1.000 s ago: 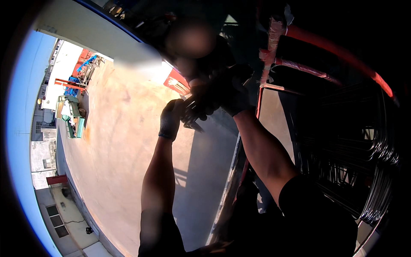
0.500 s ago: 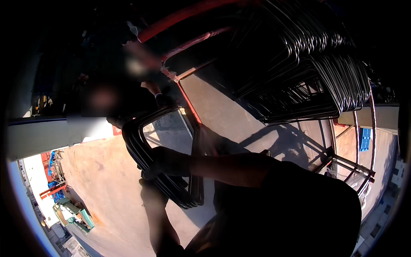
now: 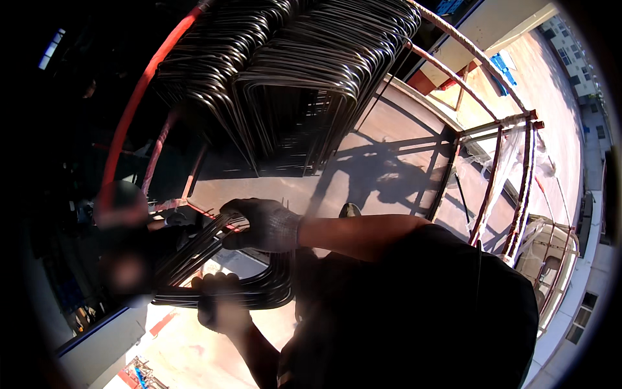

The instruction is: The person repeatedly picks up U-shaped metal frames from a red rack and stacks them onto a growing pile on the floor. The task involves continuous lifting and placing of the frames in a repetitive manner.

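Observation:
Between my hands is a bundle of bent black metal tube frames (image 3: 275,288) with rounded corners. My left hand (image 3: 223,305), in a dark glove, is closed around the bundle's lower side. My right hand (image 3: 262,223), in a grey work glove, grips the upper side near the tube ends, thumb and fingers on either side. The bundle's far left part runs into deep shadow beside a co-worker (image 3: 165,249), whose hand is close to it. In front of me rises a large stack of similar black bent tubes (image 3: 304,71).
A red curved rail (image 3: 139,91) rises at the left of the stack. Wrapped metal rails (image 3: 518,175) with torn plastic film stand at the right. Shadows fall across the pale floor (image 3: 389,175). A parked vehicle (image 3: 551,259) shows at the far right.
My view has turned, bringing the tube stack towards the middle. My right hand has shifted to the bundle's upper side, and my left hand now holds the lower side. The bundle has tilted.

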Available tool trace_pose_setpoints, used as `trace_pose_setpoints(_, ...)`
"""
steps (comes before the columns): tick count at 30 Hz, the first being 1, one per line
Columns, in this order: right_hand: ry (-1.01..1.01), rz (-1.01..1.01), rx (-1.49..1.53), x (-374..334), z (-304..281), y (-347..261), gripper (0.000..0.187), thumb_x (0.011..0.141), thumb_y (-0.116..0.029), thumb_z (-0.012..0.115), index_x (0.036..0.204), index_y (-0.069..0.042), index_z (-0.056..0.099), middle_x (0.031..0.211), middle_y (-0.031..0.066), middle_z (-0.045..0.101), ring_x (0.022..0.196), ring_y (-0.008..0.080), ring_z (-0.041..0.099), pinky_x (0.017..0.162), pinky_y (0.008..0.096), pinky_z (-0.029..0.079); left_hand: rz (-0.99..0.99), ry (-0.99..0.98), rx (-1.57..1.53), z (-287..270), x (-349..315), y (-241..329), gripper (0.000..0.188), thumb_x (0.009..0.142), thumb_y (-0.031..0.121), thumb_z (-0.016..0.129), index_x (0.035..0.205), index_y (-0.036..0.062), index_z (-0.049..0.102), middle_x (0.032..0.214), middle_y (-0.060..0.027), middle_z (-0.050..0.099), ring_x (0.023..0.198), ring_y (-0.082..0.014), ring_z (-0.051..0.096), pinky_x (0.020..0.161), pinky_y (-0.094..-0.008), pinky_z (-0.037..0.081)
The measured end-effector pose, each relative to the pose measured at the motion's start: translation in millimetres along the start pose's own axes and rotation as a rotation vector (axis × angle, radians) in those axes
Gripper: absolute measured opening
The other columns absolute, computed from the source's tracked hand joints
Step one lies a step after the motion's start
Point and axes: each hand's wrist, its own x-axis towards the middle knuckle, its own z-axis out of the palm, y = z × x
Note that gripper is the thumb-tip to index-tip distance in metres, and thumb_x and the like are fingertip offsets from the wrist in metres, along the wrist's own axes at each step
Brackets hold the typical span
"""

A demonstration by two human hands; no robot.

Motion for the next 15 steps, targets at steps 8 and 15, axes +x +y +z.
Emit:
trace_pose_setpoints(8,0.103,0.745,1.592,-190,-3,256,0.079,0.104,-0.068,0.051,0.158,-0.011,0.051,0.163,0.0195,0.049,0.155,0.0413,0.037,0.124,0.0719,0.018,-0.205,0.055,-0.004,84,-1,-157,0.035,0.101,0.027,0.068,0.13,0.0083,0.068,0.131,-0.0093,0.07,0.132,-0.0325,0.06,0.121,-0.0571,0.041)
trace_pose_setpoints(15,0.398,0.475,2.051,-301,-73,273,0.089,0.103,-0.083,0.027,0.149,-0.013,0.058,0.152,0.0115,0.061,0.141,0.0336,0.055,0.12,0.061,0.037,-0.656,0.166,-0.236,127,-19,-264,0.04,0.094,0.015,0.068,0.134,0.0086,0.067,0.137,-0.0114,0.069,0.137,-0.0361,0.058,0.127,-0.0598,0.034)
